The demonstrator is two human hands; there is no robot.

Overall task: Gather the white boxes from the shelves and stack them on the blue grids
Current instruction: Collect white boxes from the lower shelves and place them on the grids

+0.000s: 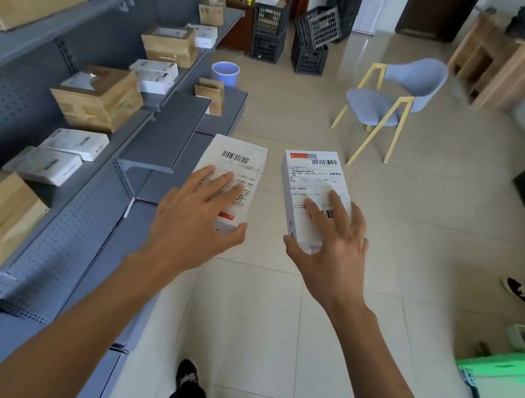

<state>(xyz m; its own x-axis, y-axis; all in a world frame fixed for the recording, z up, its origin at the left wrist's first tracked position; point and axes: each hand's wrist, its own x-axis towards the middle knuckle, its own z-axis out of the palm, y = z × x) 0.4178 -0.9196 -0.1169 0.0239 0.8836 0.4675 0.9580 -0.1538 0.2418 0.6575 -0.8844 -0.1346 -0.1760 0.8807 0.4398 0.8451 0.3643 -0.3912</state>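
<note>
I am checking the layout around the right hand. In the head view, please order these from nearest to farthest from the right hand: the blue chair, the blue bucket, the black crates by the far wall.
From the right hand:
1. Blue chair, ahead, slightly right.
2. Blue bucket, ahead left, by the shelves.
3. Black crates, far back by the wall.

Two white labelled boxes (230,183) (314,195) were held side by side, long ends toward twelve o'clock, labels up; more white boxes (56,152) lay on the shelves (119,143) at nine o'clock.
</note>
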